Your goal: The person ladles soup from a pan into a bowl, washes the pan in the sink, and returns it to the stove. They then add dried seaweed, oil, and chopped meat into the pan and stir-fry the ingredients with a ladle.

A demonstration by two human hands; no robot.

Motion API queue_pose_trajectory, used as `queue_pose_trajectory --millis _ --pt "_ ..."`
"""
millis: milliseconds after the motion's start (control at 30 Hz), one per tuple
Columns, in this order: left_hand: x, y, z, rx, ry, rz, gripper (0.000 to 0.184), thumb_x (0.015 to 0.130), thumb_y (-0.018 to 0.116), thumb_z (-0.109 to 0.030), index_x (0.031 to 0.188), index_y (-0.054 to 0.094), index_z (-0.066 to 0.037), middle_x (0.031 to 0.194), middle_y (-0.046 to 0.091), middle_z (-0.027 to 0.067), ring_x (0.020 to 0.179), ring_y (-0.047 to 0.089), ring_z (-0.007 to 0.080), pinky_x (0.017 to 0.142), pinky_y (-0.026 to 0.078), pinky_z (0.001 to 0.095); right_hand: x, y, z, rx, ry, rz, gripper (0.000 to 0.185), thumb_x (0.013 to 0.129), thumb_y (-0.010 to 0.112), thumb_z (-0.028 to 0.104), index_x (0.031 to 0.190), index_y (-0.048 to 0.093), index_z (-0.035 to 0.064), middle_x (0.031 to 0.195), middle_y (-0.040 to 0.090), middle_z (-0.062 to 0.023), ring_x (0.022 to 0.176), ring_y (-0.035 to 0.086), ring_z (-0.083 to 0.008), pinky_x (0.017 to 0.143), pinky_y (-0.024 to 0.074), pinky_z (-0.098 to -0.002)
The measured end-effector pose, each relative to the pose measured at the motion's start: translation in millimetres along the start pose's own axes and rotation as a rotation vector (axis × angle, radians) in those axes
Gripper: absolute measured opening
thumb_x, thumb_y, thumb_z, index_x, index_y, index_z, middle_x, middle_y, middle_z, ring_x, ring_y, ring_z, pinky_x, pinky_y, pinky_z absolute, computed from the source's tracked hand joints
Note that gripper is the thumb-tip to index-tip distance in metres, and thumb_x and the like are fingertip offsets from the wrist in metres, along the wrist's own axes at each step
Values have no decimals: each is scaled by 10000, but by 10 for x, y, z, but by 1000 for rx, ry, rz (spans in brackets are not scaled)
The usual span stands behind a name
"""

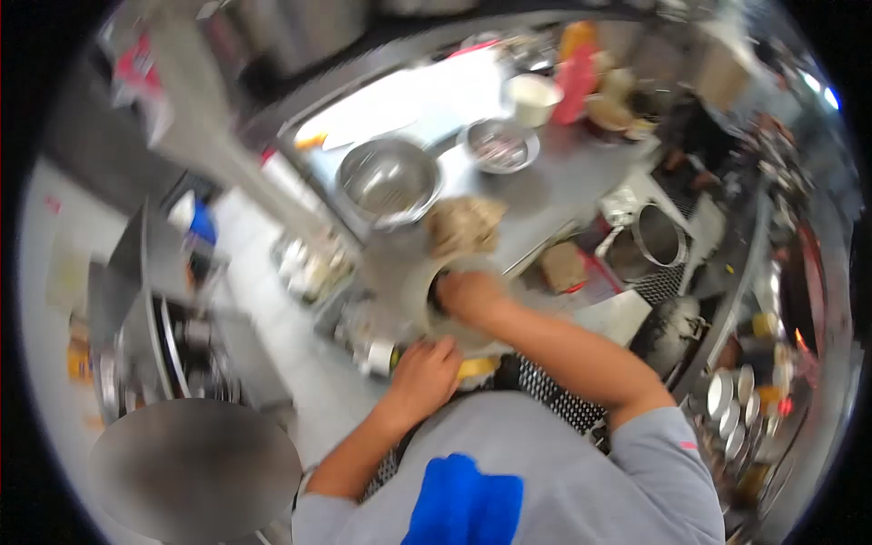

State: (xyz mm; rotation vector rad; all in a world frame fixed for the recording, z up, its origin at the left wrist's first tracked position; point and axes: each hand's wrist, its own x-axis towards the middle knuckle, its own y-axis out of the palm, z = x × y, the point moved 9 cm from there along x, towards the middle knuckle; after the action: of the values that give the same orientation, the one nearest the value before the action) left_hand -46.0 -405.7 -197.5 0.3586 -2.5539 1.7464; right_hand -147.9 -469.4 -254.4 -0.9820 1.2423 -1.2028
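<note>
My right hand (468, 295) reaches into a pale round container (419, 295) on the counter. Its fingers are curled and partly hidden at the container's dark inside, so whatever they hold does not show. Close to my body, my left hand (427, 370) is closed near the container's lower edge; I cannot make out what is in it. A yellow strip-like thing (478, 367) lies just right of that hand, and a small white container with a green part (380, 358) is on its left. Behind the round container sits a crumpled brown paper-like bundle (465, 224). Motion blurs much of the view.
A large metal bowl (389, 180) and a smaller bowl with pinkish contents (500, 147) stand farther back on the metal counter (554, 186). Beyond are a white tub (532, 100) and a red bottle (572, 86). A brown block (564, 267) lies at the right.
</note>
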Motion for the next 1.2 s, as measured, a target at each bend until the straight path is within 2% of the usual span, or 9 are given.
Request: queue_pose_trajectory --millis 67,167,400,467,667,833,967,1133,1200 --pt "108 18 -128 21 120 20 287 632 746 -141 866 599 -64 936 546 85 783 579 286 684 466 390 69 468 -227 13 117 27 173 773 583 181 792 710 64 922 691 -138 803 684 -253 624 535 -377" --pt "135 104 -416 -72 355 27 263 625 747 -152 820 591 -68 890 538 74 773 579 279 679 465 385 -194 935 -508 -68 299 75 190 790 573 195 833 713 73 913 698 -108 798 684 -265 656 532 -391" --pt "-3 476 -1101 -160 705 150 235 647 731 -196 776 579 -70 855 528 67 723 598 258 677 470 376 -1575 936 -732 81 690 118 191 792 587 157 919 713 93 960 699 -107 869 682 -250 711 528 -382" --pt "-92 589 -1285 -143 745 186 235 655 731 -203 782 585 -70 859 527 66 725 601 258 673 471 382 -1985 935 -591 226 755 365 227 810 568 150 966 708 65 1025 690 -114 937 671 -258 758 525 -396" --pt "-398 828 -1977 -60 820 338 246 654 730 -177 822 608 -45 908 556 71 776 602 270 704 487 392 -2794 1093 -381 346 861 261 263 839 547 166 1031 685 53 1132 651 -127 1052 626 -263 837 502 -397" --pt "-842 1346 -2825 41 942 466 254 694 712 -233 835 600 -54 910 532 77 749 603 270 674 493 400 -3728 1881 -421 252 957 29 225 846 557 182 997 697 93 1073 674 -104 997 651 -256 780 527 -388" --pt "-1115 1557 -3350 4 1004 537 235 702 685 -213 828 591 -39 904 534 86 751 603 274 678 501 404 -4376 2029 -167 410 1024 128 240 864 524 192 992 701 93 1070 679 -84 975 662 -232 753 537 -374" --pt "-1333 1745 -3669 -3 1060 581 214 711 673 -211 779 569 -37 885 522 91 722 604 286 654 506 409 -4809 2242 -122 525 1125 24 223 819 566 133 984 695 56 1078 669 -116 970 659 -265 777 530 -385" --pt "-1379 1837 -3704 20 1073 581 215 713 672 -216 774 570 -37 887 522 89 713 606 286 652 506 410 -5040 1976 -55 604 1173 -38 234 816 558 131 988 686 36 1066 666 -138 969 656 -282 781 527 -388"
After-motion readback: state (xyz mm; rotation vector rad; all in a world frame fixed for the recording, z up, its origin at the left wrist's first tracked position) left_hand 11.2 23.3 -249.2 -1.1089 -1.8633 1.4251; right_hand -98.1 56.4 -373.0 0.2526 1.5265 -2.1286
